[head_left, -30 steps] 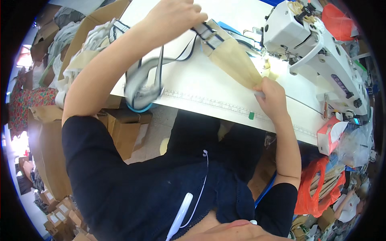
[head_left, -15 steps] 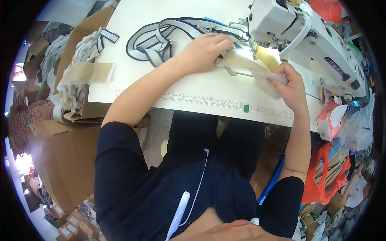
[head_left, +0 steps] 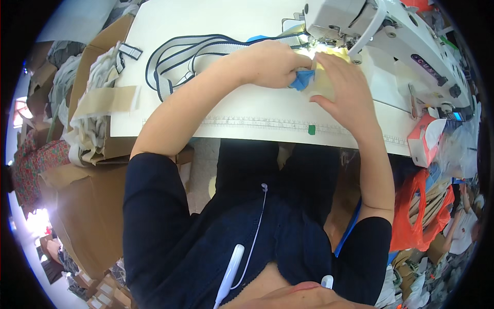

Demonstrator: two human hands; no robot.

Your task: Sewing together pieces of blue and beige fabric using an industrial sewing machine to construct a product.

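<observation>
My left hand (head_left: 275, 64) is closed beside the sewing machine's needle area, with a crumpled blue fabric piece (head_left: 302, 80) sticking out under its fingers. My right hand (head_left: 346, 92) lies with fingers stretched out and thumb apart over a pale yellow fabric piece (head_left: 323, 85), touching its right side. Beyond both hands is the white sewing machine (head_left: 339, 20), its lamp lighting the cloth. A long grey-white strap with navy edges (head_left: 154, 64) loops across the table on the left and runs behind my left hand towards the needle.
A ruler strip (head_left: 247, 123) runs along the white table's (head_left: 170, 18) near edge. At left stands a cardboard box (head_left: 110, 31) of cloth scraps, with a beige strip (head_left: 110, 100) over its edge. A red-white box (head_left: 426, 140) and red bag (head_left: 411, 216) are at right.
My right hand has moved left and gone from pinching the pale cloth to lying spread on it. The blue fabric now shows beneath my left hand, and the strap has shifted left.
</observation>
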